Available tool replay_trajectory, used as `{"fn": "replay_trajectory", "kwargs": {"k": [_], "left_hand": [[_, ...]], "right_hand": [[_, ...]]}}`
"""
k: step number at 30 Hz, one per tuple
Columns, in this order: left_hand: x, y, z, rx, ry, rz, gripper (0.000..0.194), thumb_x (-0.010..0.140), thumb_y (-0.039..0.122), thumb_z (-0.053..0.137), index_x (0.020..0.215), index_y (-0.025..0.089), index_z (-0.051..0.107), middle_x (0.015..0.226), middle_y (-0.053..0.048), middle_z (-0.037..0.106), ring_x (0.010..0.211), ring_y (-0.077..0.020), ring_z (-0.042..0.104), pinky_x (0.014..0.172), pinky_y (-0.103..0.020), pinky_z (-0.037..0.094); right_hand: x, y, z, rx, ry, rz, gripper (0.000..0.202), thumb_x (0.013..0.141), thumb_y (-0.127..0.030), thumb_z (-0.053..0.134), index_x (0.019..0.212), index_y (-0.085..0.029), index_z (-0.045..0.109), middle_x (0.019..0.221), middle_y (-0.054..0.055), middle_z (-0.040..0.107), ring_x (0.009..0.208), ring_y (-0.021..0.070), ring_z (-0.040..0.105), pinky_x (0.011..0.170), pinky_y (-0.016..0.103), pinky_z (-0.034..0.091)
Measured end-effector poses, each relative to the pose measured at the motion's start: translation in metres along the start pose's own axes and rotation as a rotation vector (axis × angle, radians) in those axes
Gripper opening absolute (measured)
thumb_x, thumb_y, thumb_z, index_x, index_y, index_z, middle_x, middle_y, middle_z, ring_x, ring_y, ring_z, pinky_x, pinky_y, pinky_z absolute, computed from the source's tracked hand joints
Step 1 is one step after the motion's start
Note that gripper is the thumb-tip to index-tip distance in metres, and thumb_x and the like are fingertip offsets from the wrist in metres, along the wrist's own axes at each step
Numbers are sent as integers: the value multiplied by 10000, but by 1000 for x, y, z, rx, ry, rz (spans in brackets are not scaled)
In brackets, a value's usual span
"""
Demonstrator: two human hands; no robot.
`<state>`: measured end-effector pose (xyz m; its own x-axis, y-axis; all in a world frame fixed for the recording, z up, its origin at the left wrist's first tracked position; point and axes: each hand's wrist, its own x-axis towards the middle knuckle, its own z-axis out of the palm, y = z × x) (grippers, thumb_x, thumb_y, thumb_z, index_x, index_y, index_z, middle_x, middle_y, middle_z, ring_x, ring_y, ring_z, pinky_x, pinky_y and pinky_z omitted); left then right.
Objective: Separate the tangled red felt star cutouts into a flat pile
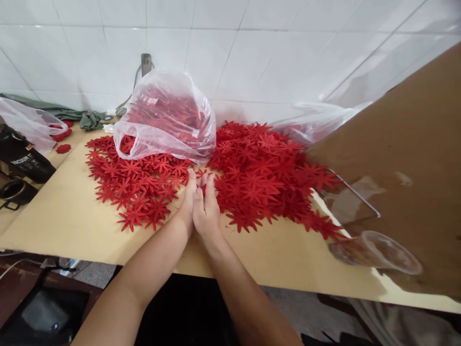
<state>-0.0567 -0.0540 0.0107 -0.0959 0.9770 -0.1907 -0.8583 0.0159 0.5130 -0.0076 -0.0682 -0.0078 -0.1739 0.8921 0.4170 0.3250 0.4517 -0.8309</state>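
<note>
My left hand point(190, 194) and my right hand point(207, 206) are pressed together at the middle of the table, palms facing. A bit of a red piece point(204, 181) shows between their fingers. Left of them lies a heap of red flower-shaped pieces point(133, 182), and a larger heap of the same pieces point(252, 178) lies to the right. Behind my hands a clear plastic bag point(169, 120), full of red pieces, rests on the left heap.
A clear plastic cup point(374, 252) lies on its side by a large brown board point(403, 168) at right. Far left are a black vacuum flask point(25, 154), a dark mug point(17, 192) and another plastic bag point(32, 122). White tiles point(273, 62) rise behind.
</note>
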Motion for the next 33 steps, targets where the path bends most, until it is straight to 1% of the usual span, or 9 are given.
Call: {"fn": "replay_trajectory", "kwargs": {"k": [7, 10, 14, 17, 20, 23, 26, 29, 33], "left_hand": [[0, 10, 18, -52, 19, -37, 537, 884, 472, 195, 1270, 206, 456, 1227, -72, 559, 1159, -185, 507, 1036, -343, 364], [0, 14, 20, 9, -7, -62, 510, 885, 457, 236, 1244, 197, 488, 1260, -67, 540, 1194, -177, 474, 1045, -324, 338], [3, 12, 17, 127, -62, -41, 406, 873, 366, 359, 1171, 172, 554, 1256, -65, 548, 1249, -190, 411, 1077, -352, 270], [6, 2, 17, 151, -136, 43, 327, 844, 237, 429, 1115, 164, 596, 1275, -54, 534, 1278, -163, 367, 1094, -308, 229], [2, -9, 20, 135, -141, 50, 325, 813, 210, 477, 1108, 167, 606, 1240, -59, 562, 1258, -169, 397, 1093, -306, 233], [-4, -14, 24, 48, -85, 23, 346, 834, 233, 433, 1137, 175, 588, 1206, -67, 583, 1214, -186, 450, 1080, -352, 271], [-6, -11, 26, -47, -18, 28, 374, 862, 307, 372, 1124, 163, 598, 1161, -80, 602, 1161, -180, 500, 1068, -346, 297], [-7, -5, 23, -129, 10, -46, 448, 853, 420, 326, 1057, 179, 644, 1128, -90, 614, 1121, -179, 529, 1021, -317, 346], [-16, -6, 17, -153, 22, -72, 654, 847, 315, 49, 1080, 90, 617, 1191, -150, 546, 1218, -249, 432, 844, -432, 417]], "right_hand": [[29, 10, 0, -14, -56, -59, 497, 887, -422, 216, 1267, -218, 463, 1415, 58, 353, 1367, 178, 166, 1109, 485, 110], [37, 9, -5, 78, -38, 37, 522, 839, -464, 346, 1262, -185, 469, 1437, 82, 304, 1370, 201, 147, 1108, 475, 119], [52, 3, -23, 345, 15, 220, 564, 762, -466, 499, 1226, -145, 500, 1349, 127, 438, 1269, 226, 386, 1062, 440, 287], [62, 1, -33, 367, 84, 242, 481, 753, -452, 515, 1111, -140, 589, 1228, 118, 561, 1180, 226, 493, 1034, 428, 339], [58, 5, -31, 210, 101, 198, 526, 778, -463, 468, 1136, -93, 575, 1253, 151, 533, 1212, 229, 458, 1064, 431, 292], [45, 10, -23, 94, 120, 119, 630, 838, -507, 299, 1232, -53, 487, 1342, 173, 430, 1289, 218, 354, 1099, 432, 216], [30, 10, -18, 40, 41, 28, 637, 860, -508, 231, 1230, -61, 493, 1350, 165, 422, 1308, 212, 320, 1102, 437, 204], [15, -5, -17, 16, -23, -45, 582, 877, -469, 242, 1293, -104, 425, 1372, 142, 398, 1305, 205, 329, 1085, 460, 232], [1, -35, -11, -80, -95, -183, 505, 887, -413, 254, 1303, -178, 419, 1396, 82, 375, 1331, 202, 274, 1082, 487, 208]]}}
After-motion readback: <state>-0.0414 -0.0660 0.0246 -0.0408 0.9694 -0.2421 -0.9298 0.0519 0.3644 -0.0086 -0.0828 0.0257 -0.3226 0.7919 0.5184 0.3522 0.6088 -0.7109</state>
